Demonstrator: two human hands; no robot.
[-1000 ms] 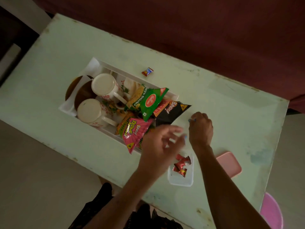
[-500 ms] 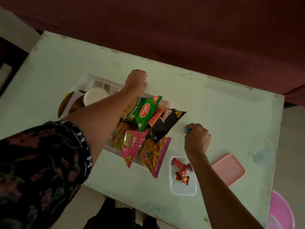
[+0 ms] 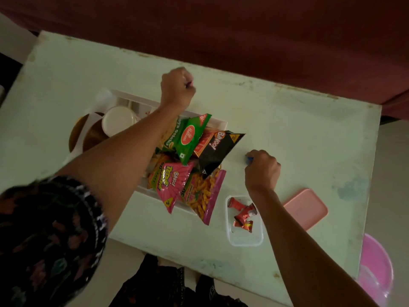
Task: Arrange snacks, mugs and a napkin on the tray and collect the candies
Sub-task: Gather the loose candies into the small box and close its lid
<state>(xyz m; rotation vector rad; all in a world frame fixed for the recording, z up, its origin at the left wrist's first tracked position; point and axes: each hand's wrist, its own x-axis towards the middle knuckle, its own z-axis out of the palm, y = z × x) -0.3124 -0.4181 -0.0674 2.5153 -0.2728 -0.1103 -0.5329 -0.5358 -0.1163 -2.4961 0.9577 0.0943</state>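
Note:
A white tray (image 3: 218, 123) on the pale green table (image 3: 298, 134) holds a white mug (image 3: 118, 122), a green snack packet (image 3: 188, 138), a black one (image 3: 218, 151), a pink one (image 3: 170, 185) and an orange-and-pink one (image 3: 204, 193) that hangs over the near rim. My left arm crosses the tray. My left hand (image 3: 178, 88) is a fist just beyond the far rim, with a bit of candy wrapper showing in it. To the right of the packets, my right hand (image 3: 262, 171) is closed on a blue candy (image 3: 249, 160). A clear container (image 3: 245, 239) holds red candies (image 3: 242, 214).
A pink lid (image 3: 306, 209) lies right of the container, by my right forearm. Brown round plates (image 3: 76, 135) with a white napkin (image 3: 97, 100) sit at the tray's left end. A pink tub (image 3: 375, 273) stands off the table's right corner. Dark red fabric (image 3: 221, 29) runs behind the table.
My left hand has gone from the near side of the tray across it to the far rim and closed where a wrapped candy lay. My right hand has barely moved.

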